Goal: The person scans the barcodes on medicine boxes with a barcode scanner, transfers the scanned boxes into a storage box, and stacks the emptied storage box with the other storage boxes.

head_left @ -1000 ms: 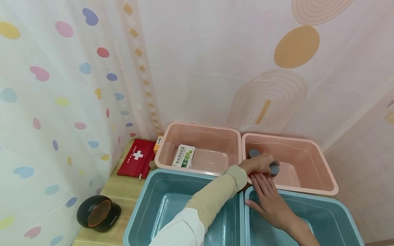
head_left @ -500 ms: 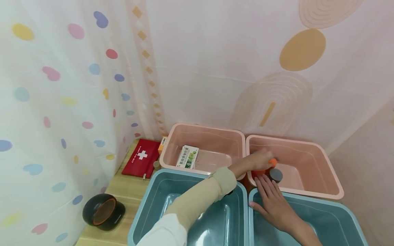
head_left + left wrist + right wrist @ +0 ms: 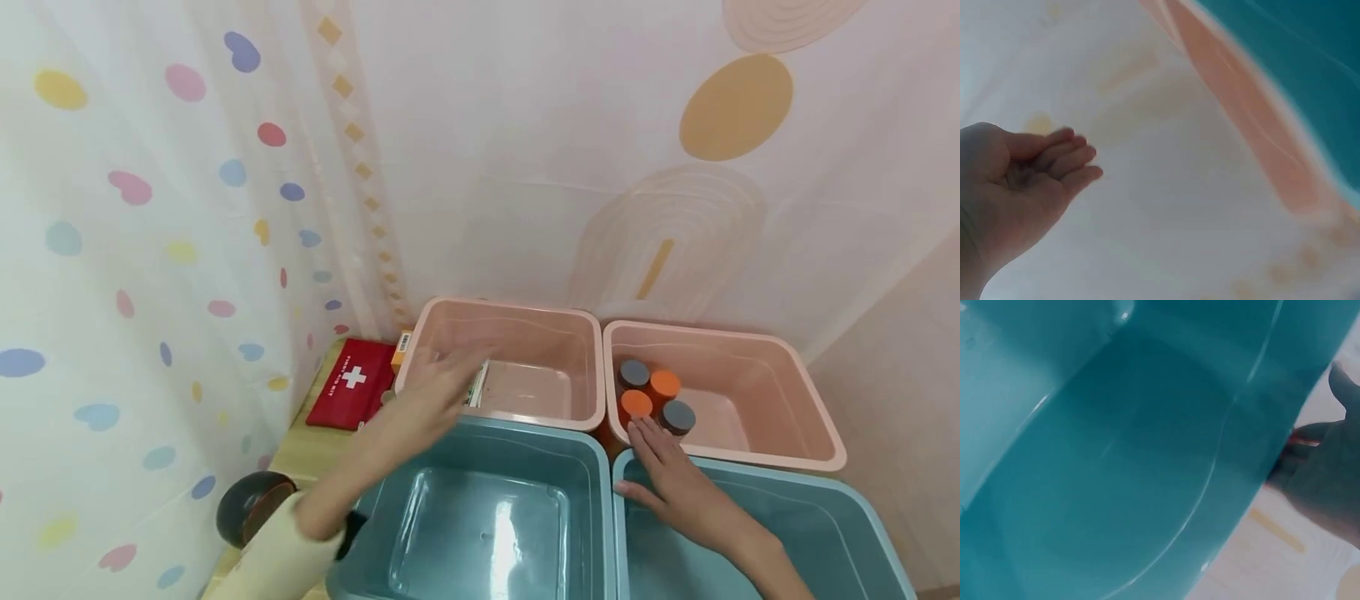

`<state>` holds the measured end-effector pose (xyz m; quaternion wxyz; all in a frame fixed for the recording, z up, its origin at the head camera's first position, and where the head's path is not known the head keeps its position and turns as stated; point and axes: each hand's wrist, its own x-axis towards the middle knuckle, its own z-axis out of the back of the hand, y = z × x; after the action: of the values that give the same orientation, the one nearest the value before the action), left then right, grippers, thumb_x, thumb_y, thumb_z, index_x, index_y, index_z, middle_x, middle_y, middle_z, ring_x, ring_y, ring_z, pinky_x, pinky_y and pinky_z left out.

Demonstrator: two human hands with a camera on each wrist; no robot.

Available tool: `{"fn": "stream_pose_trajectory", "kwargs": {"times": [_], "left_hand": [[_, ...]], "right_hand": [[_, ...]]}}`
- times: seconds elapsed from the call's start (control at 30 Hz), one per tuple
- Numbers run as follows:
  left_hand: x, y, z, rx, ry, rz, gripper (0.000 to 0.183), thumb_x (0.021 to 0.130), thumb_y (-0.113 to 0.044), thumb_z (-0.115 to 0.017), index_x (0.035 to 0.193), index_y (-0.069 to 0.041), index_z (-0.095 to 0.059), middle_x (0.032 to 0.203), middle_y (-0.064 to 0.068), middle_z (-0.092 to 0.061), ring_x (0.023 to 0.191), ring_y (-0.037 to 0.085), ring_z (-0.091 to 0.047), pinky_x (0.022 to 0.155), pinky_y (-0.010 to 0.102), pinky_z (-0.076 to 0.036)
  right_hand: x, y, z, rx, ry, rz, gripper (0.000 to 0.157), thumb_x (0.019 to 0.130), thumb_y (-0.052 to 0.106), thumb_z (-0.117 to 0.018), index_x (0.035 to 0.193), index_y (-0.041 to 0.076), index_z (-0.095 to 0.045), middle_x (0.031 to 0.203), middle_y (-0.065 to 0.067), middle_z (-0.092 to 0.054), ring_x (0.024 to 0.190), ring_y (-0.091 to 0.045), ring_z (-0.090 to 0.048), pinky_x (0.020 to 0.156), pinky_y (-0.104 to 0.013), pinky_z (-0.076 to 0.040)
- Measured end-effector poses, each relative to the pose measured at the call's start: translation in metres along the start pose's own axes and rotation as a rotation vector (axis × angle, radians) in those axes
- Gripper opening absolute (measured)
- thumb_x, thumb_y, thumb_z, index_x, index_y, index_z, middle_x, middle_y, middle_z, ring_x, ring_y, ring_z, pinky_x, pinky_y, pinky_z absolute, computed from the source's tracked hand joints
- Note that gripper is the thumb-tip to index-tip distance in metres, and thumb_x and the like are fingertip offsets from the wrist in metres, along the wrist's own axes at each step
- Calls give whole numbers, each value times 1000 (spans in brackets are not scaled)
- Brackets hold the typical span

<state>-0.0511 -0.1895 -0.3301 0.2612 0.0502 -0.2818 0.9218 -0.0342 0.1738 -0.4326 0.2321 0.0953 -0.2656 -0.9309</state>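
Note:
Blurred by motion, my left hand (image 3: pixel 423 404) is over the left edge of the left pink bin (image 3: pixel 517 310), its palm bare in the left wrist view with fingers loosely bent. Behind it, a white and green medicine box (image 3: pixel 478 385) shows only in part. My right hand (image 3: pixel 686 496) lies across the rim of the right blue bin (image 3: pixel 806 492), fingers straight, fingertips right at a bottle with an orange cap (image 3: pixel 636 403). Beside that stand another orange-capped bottle (image 3: pixel 664 383) and two grey-capped bottles (image 3: pixel 677 417), all in the left end of the right pink bin (image 3: pixel 750 340).
A red first aid pouch (image 3: pixel 348 383) lies on the wooden table (image 3: pixel 303 450) at the left, with an orange box (image 3: pixel 401 348) behind it. A dark round object (image 3: pixel 251 504) is partly covered by the left sleeve. The left blue bin (image 3: pixel 480 500) stands in front; a patterned curtain hangs behind.
My left hand has left the capped bottles in the right pink bin and swung left to the left pink bin. The bottles now show fully. My right hand has stayed at the rim.

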Motion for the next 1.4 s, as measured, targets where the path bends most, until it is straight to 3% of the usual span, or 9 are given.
{"fn": "stream_pose_trajectory", "kwargs": {"times": [0.07,0.17,0.33,0.63,0.77,0.9,1.07,1.23,1.4], "left_hand": [[-27,17,4,12,-50,131,78,102,3,-68,171,-12,-38,171,20,-45,151,48,-51,108,60,-57],[-59,33,-1,63,-48,308,88,100,0,-72,175,-11,-28,179,20,-31,158,51,-40,106,60,-56],[-87,44,-15,114,23,451,98,95,-5,-79,175,-5,-22,181,21,-21,165,51,-24,115,62,-49],[-94,46,-37,202,65,415,86,103,-8,-73,171,5,-22,176,29,-30,162,52,-30,131,66,-25],[-92,43,-38,230,40,374,85,104,-11,-72,171,6,-23,175,30,-31,162,53,-29,131,69,-22],[-88,40,-35,236,46,389,91,104,-23,-74,172,5,-20,179,29,-23,166,55,-15,132,72,-11],[-86,41,-34,244,111,470,102,104,-42,-72,175,-2,-11,184,24,-2,166,55,9,132,75,0],[-89,44,-41,306,107,474,102,102,-52,-70,176,-7,-16,184,21,1,167,53,12,131,76,5],[-91,46,-48,366,102,456,101,101,-59,-67,175,-9,-22,184,21,-5,167,51,10,130,78,7]], "right_hand": [[-2,6,8,-39,-17,13,71,110,39,-67,163,-3,-47,172,-28,-39,159,-54,-35,123,-71,-37],[-6,17,21,-89,-88,55,49,113,32,-64,153,5,-64,163,-21,-56,150,-48,-53,113,-65,-51],[-15,23,37,-106,-187,110,39,113,23,-63,148,6,-69,159,-16,-62,143,-44,-61,109,-62,-54],[-26,1,34,-47,-51,-7,60,117,34,-55,168,5,-43,174,-22,-40,158,-54,-37,117,-75,-41],[-26,-8,32,-3,-20,-45,78,113,41,-60,171,-3,-30,179,-28,-23,163,-56,-21,130,-72,-21],[-31,-16,37,35,14,-107,99,109,48,-65,171,-11,-14,180,-34,-5,165,-59,-2,134,-67,6],[-43,-27,45,-104,8,-139,109,108,55,-64,171,-10,-3,180,-34,7,166,-51,17,127,-48,31],[-54,-33,37,-287,-29,-126,118,104,63,-64,173,-6,3,180,-30,12,164,-37,32,122,-43,36],[-62,-32,24,-318,-47,-115,121,103,64,-65,173,-1,9,181,-22,20,163,-28,36,121,-37,37]]}}
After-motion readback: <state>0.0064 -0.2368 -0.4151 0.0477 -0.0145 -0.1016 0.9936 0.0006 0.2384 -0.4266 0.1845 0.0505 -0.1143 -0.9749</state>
